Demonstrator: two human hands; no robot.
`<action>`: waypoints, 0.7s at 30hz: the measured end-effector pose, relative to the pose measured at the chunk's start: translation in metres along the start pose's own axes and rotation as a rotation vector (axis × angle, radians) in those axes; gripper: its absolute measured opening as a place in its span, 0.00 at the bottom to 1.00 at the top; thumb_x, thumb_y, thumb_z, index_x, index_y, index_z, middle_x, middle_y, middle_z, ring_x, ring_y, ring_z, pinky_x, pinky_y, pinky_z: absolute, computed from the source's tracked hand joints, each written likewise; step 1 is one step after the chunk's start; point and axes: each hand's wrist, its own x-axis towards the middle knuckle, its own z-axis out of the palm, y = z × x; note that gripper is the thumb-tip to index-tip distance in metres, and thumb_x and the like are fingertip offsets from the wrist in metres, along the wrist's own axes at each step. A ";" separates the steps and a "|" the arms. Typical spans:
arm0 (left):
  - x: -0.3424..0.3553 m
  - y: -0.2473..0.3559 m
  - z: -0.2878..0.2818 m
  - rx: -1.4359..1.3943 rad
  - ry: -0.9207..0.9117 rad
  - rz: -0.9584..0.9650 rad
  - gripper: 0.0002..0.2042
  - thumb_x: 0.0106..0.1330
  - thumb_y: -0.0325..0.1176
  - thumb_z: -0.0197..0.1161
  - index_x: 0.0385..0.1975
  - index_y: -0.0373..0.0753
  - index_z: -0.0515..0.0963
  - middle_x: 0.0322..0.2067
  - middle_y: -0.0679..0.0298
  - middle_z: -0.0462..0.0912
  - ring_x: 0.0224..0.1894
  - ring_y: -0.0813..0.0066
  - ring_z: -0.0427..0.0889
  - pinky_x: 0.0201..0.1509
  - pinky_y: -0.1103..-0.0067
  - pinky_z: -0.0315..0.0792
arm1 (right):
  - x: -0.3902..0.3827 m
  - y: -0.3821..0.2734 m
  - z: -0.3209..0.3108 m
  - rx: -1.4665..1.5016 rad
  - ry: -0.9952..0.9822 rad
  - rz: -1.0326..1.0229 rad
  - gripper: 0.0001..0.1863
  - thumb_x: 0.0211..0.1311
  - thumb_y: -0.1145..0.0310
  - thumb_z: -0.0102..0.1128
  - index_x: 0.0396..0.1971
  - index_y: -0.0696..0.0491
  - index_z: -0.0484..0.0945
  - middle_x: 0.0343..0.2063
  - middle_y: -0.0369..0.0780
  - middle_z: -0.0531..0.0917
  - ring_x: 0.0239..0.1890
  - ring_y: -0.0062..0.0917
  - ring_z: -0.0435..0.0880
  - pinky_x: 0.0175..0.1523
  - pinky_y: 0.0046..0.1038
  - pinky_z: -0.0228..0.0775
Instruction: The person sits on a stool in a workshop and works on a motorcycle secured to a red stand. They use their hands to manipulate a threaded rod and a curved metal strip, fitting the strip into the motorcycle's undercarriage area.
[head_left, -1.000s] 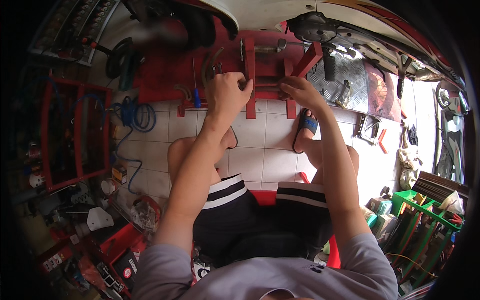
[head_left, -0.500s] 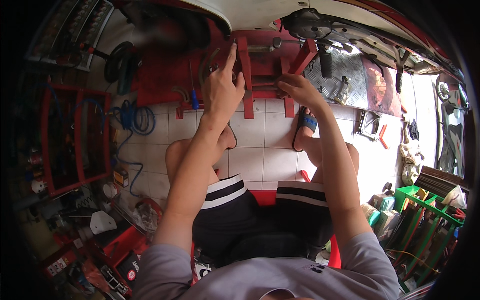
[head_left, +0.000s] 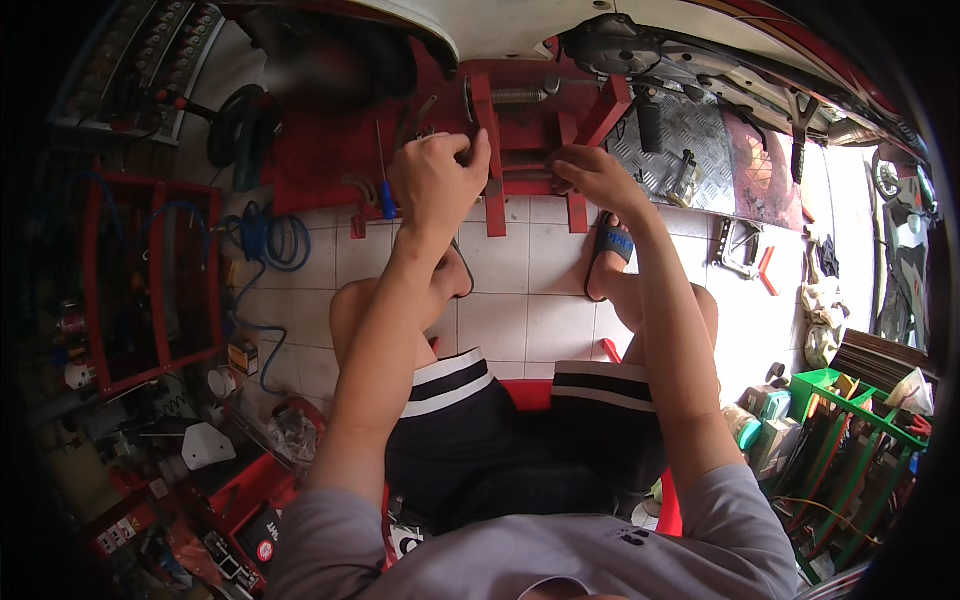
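Note:
A red metal stand rises in front of me, with a coil spring running crosswise between its uprights. Just left of the near upright is my left hand, its fingers curled in and its thumb side toward the post; whatever it may hold is hidden. My right hand is closed at the right end of the stand's dark crossbars, and its fingertips hide what they grip. A screwdriver with a blue handle lies beside my left hand, on the red platform.
A motorbike's underside overhangs the far side. To the left, a coiled blue hose lies near a red rack. A green rack stands at right, and a metal bracket lies on the tiles.
My left hand has drawn back toward me, and its index finger, stretched toward the spring's left end before, is now curled. My right hand keeps its place.

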 end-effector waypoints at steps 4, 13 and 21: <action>0.000 -0.001 -0.001 0.011 0.060 0.033 0.12 0.57 0.34 0.65 0.39 0.39 0.81 0.14 0.63 0.77 0.18 0.63 0.80 0.25 0.70 0.72 | -0.002 -0.005 0.000 -0.013 -0.007 0.008 0.16 0.68 0.66 0.51 0.46 0.62 0.77 0.35 0.43 0.84 0.39 0.27 0.86 0.47 0.27 0.76; 0.005 -0.012 0.001 0.050 0.040 0.123 0.14 0.58 0.35 0.66 0.43 0.40 0.81 0.15 0.63 0.77 0.18 0.63 0.79 0.25 0.71 0.72 | 0.000 -0.001 0.001 0.013 -0.007 -0.029 0.15 0.68 0.66 0.51 0.46 0.62 0.77 0.37 0.43 0.84 0.39 0.27 0.86 0.47 0.26 0.76; 0.005 -0.011 0.001 -0.032 0.037 0.098 0.12 0.58 0.32 0.66 0.42 0.40 0.81 0.15 0.61 0.77 0.18 0.64 0.79 0.25 0.72 0.72 | -0.002 -0.007 0.001 -0.020 -0.009 -0.002 0.16 0.67 0.65 0.51 0.46 0.62 0.77 0.35 0.43 0.85 0.38 0.27 0.86 0.47 0.26 0.75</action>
